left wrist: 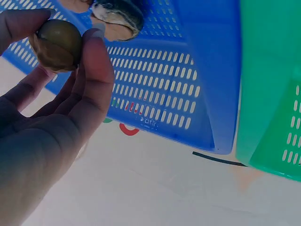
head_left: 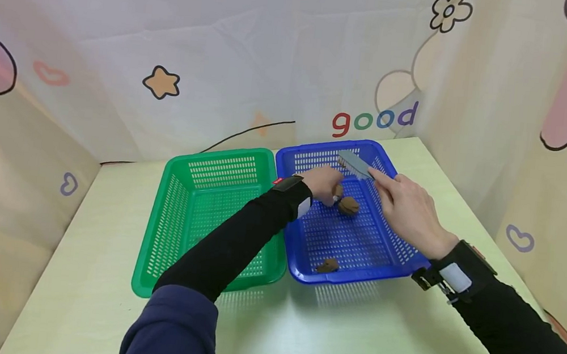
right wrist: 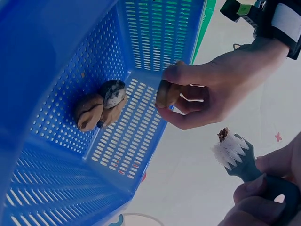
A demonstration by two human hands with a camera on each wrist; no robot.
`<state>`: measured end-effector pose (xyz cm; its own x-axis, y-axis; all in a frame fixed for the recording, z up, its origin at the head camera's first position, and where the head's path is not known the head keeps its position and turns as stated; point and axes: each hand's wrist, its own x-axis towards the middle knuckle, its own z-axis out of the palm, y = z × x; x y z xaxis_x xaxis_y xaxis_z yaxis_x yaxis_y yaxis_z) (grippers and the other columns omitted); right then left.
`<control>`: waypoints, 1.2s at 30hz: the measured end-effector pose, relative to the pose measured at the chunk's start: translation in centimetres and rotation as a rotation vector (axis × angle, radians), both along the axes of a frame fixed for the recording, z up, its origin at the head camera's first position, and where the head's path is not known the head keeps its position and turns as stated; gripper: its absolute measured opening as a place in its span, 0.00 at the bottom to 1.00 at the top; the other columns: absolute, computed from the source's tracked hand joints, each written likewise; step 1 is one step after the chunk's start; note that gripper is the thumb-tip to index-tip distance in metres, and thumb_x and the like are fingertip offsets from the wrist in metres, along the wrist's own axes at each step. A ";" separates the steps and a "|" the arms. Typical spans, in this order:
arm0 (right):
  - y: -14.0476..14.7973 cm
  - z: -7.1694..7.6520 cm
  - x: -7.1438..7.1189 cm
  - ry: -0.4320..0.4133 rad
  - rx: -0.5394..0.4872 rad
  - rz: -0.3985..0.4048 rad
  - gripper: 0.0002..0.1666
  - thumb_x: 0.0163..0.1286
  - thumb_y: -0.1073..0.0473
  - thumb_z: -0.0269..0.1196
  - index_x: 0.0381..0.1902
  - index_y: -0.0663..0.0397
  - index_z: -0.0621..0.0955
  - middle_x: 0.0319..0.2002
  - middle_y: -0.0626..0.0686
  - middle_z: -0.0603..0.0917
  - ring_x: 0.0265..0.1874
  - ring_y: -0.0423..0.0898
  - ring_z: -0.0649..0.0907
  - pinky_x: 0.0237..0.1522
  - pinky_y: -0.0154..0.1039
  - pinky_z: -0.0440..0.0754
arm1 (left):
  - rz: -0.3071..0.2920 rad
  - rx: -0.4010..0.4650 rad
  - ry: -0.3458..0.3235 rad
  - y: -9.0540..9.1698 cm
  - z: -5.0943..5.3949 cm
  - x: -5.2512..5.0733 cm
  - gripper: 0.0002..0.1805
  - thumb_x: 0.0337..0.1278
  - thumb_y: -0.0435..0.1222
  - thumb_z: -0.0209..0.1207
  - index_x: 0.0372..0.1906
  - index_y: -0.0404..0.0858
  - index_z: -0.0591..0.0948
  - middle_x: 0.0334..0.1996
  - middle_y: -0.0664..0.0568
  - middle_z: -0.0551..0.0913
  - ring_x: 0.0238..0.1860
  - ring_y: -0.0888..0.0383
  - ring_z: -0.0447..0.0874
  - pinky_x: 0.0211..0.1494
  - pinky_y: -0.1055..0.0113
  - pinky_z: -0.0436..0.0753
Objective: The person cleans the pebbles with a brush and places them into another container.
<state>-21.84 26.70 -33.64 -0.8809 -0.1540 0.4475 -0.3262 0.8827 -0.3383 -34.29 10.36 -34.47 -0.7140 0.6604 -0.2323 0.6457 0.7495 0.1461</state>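
My left hand [head_left: 323,183] is over the far left part of the blue basket [head_left: 300,274]. Thumb and fingertips pinch a rounded olive-brown stone [left wrist: 59,40], with a brown clay-like layer on one side. My right hand [head_left: 410,212], at the basket's right side, grips a brush [right wrist: 244,162] with a dark grey-green handle and white bristles. A brown crumb [right wrist: 223,134] clings to the bristle tips, which are apart from the stone. In the basket lie a black-and-white stone [right wrist: 113,93] partly coated in brown and a brown clay-like lump [right wrist: 88,113] against it.
Another small brown lump [head_left: 328,265] lies near the blue basket's front edge. A green basket [head_left: 143,272] stands against it on the left, with my left forearm [head_left: 236,241] across it. Both rest on a pale table [head_left: 75,259] before a printed curtain [head_left: 214,39].
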 end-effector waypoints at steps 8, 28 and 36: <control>-0.2 -0.2 0.0 -0.002 -0.006 -0.005 0.22 0.73 0.63 0.54 0.64 0.56 0.75 0.19 0.52 0.65 0.18 0.45 0.64 0.18 0.34 0.60 | -0.003 0.146 -0.059 -1.2 0.8 -0.1 0.12 0.57 0.35 0.63 0.44 0.35 0.79 0.39 0.48 0.82 0.37 0.57 0.76 0.42 0.69 0.77; -1.4 -1.0 0.2 0.034 -0.036 0.037 0.21 0.72 0.62 0.57 0.62 0.54 0.78 0.19 0.51 0.65 0.18 0.43 0.64 0.18 0.32 0.60 | 0.097 0.398 -0.072 -4.4 0.8 0.2 0.14 0.56 0.36 0.63 0.44 0.34 0.74 0.33 0.49 0.75 0.33 0.57 0.70 0.34 0.72 0.67; -2.0 -1.4 0.5 0.034 0.027 0.064 0.23 0.71 0.62 0.58 0.63 0.51 0.77 0.20 0.50 0.63 0.17 0.42 0.62 0.17 0.31 0.59 | 0.098 0.465 -0.079 -5.0 1.0 0.5 0.15 0.55 0.35 0.63 0.46 0.34 0.76 0.36 0.46 0.81 0.32 0.58 0.73 0.32 0.74 0.70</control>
<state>-21.31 24.66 -35.05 -0.8531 -0.2221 0.4721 -0.3934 0.8681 -0.3027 -33.77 5.36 -33.51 -0.7700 0.6379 0.0158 0.5488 0.6494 0.5264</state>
